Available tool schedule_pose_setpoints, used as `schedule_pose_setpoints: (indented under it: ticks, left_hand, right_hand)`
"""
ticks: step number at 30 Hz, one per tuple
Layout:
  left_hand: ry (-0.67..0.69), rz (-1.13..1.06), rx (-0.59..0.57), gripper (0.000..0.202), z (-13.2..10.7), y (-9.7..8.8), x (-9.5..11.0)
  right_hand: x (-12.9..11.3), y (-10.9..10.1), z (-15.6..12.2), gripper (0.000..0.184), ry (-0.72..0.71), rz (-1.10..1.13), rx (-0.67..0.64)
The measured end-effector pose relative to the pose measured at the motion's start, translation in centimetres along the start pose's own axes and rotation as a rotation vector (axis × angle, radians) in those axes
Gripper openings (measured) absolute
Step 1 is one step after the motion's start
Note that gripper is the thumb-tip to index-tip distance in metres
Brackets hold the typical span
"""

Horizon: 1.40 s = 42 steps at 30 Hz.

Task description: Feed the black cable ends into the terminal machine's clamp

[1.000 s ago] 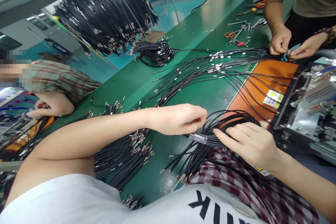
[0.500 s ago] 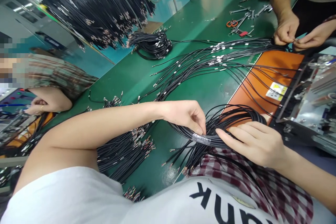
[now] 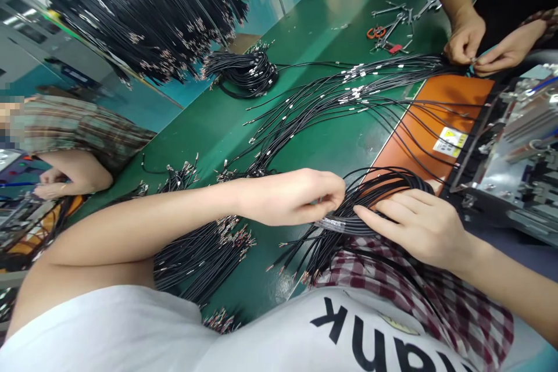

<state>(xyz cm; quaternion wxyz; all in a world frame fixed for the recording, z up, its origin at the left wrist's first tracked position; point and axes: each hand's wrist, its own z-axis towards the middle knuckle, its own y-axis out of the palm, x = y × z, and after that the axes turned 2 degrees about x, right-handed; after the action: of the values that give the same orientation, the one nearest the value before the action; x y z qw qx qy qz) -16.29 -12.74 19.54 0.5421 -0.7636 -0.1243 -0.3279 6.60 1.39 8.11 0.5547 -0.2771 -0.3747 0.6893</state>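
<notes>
A coil of black cables [image 3: 383,186] lies over my lap and the table edge, its stripped ends [image 3: 300,267] fanning out to the lower left. Clear tape [image 3: 333,223] is wrapped around one side of the coil. My left hand [image 3: 300,196] is closed at the upper edge of this tape, thumb and fingers pinched together; the fingertips are partly hidden against the cables. From the right, my right hand [image 3: 418,226] grips the coil, with its fingers over the top and one finger pointing toward the tape.
More black cables [image 3: 204,256] lie left of my hands, and long loose ones [image 3: 305,107] cross the green table [image 3: 331,145]. A second coil [image 3: 248,72] sits behind. To the right stands a metal machine [image 3: 518,139] beside an orange plate [image 3: 440,104]. Co-workers' hands [image 3: 483,49] work at back right.
My left hand has turned, its wrist lower and its fingers curled further over the cables above the tape. My right hand keeps its grip. The whole view has shifted slightly.
</notes>
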Motion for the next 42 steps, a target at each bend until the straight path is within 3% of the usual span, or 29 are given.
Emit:
schedule_pose_setpoints:
  ticks: [3, 5, 7, 9, 11, 14, 16, 18, 20, 23, 27, 32, 35, 37, 40, 42]
  left_hand:
    - [-0.069, -0.193, 0.107, 0.017, -0.9, -1.4, -0.6]
    - [-0.095, -0.191, 0.179, 0.019, -1.4, -1.8, -1.3]
    - [-0.1, -0.099, 0.227, 0.025, -1.7, -1.5, -2.3]
    - [-0.112, 0.058, 0.287, 0.046, -1.5, -0.4, -3.5]
    - [-0.166, 0.225, 0.439, 0.047, -0.8, 0.7, -4.8]
    - [-0.262, 0.316, 0.638, 0.024, 0.5, 1.0, -6.0]
    - [-0.281, 0.299, 0.652, 0.02, 0.9, -0.2, -6.0]
    - [-0.268, 0.255, 0.611, 0.024, 0.7, -2.1, -5.7]
    - [-0.239, 0.182, 0.537, 0.028, 0.4, -4.1, -5.5]
    - [-0.271, 0.016, 0.377, 0.031, 0.1, -6.4, -6.0]
    - [-0.343, -0.2, 0.164, 0.033, 0.7, -7.5, -8.3]
    - [-0.384, -0.439, -0.124, 0.033, 1.9, -7.9, -10.7]
    - [-0.368, -0.353, -0.21, 0.032, 2.4, -7.2, -10.6]
    - [-0.345, -0.103, -0.05, 0.031, 2.6, -5.4, -9.7]
    - [-0.375, 0.421, 0.404, 0.032, 3.0, -0.9, -8.2]
    - [-0.464, 0.638, 0.474, 0.026, 3.4, 2.1, -7.9]
  right_hand:
    - [0.4, 0.2, -0.3, 0.035, 0.074, 0.051, -0.007]
    - [1.1, 0.2, 0.1, 0.029, 0.189, 0.123, -0.014]
    - [2.2, 0.1, 1.1, 0.024, 0.361, 0.259, -0.006]
    - [3.8, -0.1, 2.6, 0.023, 0.53, 0.428, 0.016]
    - [5.4, -0.3, 4.1, 0.026, 0.626, 0.539, 0.033]
    - [7.1, -0.5, 5.9, 0.032, 0.609, 0.492, 0.083]
    - [7.4, -0.2, 6.5, 0.046, 0.526, 0.327, 0.139]
    - [7.3, 0.2, 6.9, 0.052, 0.429, 0.117, 0.194]
    - [7.1, 0.7, 7.4, 0.047, 0.367, -0.025, 0.207]
    - [7.4, 0.8, 8.5, 0.043, 0.38, 0.019, 0.179]
    - [9.3, 0.4, 9.6, 0.037, 0.54, 0.437, 0.059]
    - [11.9, 1.4, 9.1, 0.04, 0.744, 1.147, -0.333]
    - [12.7, 2.4, 8.1, 0.037, 0.852, 1.361, -0.507]
    - [13.2, 3.0, 7.2, 0.04, 0.888, 1.407, -0.562]
    - [13.6, 3.5, 5.9, 0.046, 0.872, 1.411, -0.613]
    - [13.3, 3.6, 5.2, 0.049, 0.864, 1.329, -0.65]
